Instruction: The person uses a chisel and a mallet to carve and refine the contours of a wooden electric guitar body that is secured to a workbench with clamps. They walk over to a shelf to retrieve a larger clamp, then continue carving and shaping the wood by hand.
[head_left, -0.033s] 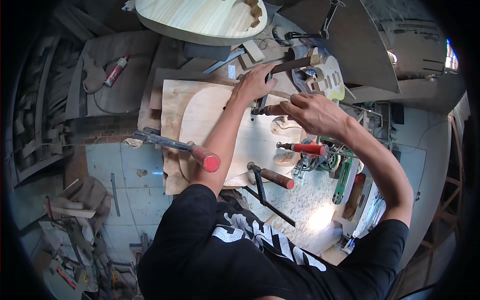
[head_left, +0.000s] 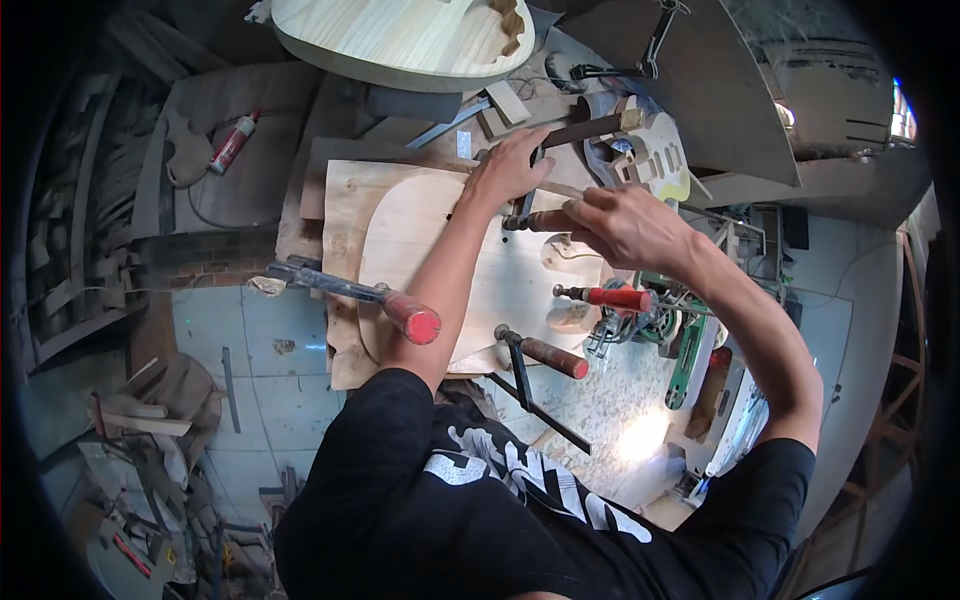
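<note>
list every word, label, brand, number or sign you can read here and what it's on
None can be read clearly.
Red-and-white plastic bottle: label too small and blurred.
Black cloth T-shirt: white print bent by folds, no certain words.
Dark metal clamp with brown handle: no lettering can be made out.

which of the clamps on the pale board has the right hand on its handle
The clamp at the board's far edge: the right hand grips its brown handle, the left hand its bar. No hand holds the other three.
</note>
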